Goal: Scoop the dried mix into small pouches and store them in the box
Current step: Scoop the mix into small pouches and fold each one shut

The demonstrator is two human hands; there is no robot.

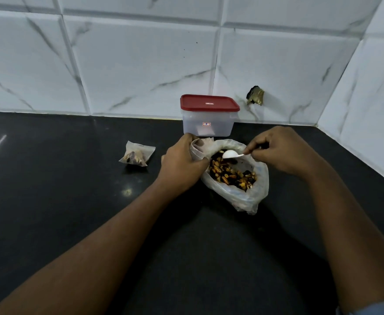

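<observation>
- While my left hand (182, 164) grips a small translucent pouch (199, 147) at the far left rim of the crumpled clear plastic bag (250, 196), my right hand (282, 151) pinches the handle of a small white plastic spoon (231, 154) above the brown-and-black dried mix (232, 175).
- As I judge it, I should dip deep, lift level, and keep the pouch mouth wide and close.
- One filled pouch (136, 154) lies left on the black counter (72, 189).
- Beyond the bag stands the clear rectangular box with red lid (209, 120), lid on.
</observation>
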